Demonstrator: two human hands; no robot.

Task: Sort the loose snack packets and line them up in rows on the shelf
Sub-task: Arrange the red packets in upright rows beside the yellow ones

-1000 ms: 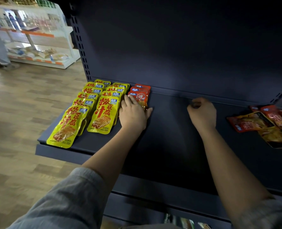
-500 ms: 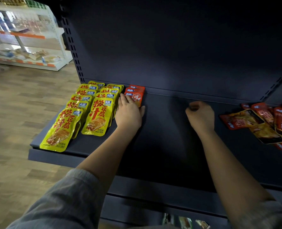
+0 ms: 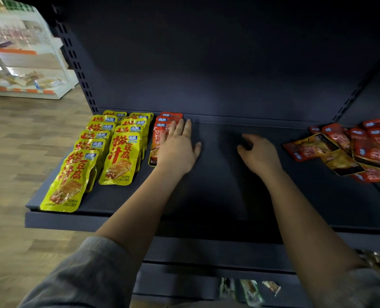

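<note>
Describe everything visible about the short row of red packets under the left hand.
The row of glossy red-orange plastic snack packets lies flat at the back left of the dark shelf, right of the two yellow packet rows. Packets overlap front to back, blue-white logos at their tops, reaching the rear wall. The left hand rests on the front packet, fingers straight, hiding its right part. The count is unclear.

On the shelf (image 3: 218,196), two rows of packets (image 3: 109,152) are laid at ten o'clock, running front to back. A third row (image 3: 162,130) is set just right of them, and the left hand (image 3: 178,150) is rested flat on it. The right hand (image 3: 259,153) is held at one o'clock. A loose pile (image 3: 351,150) is found at three o'clock.
</note>
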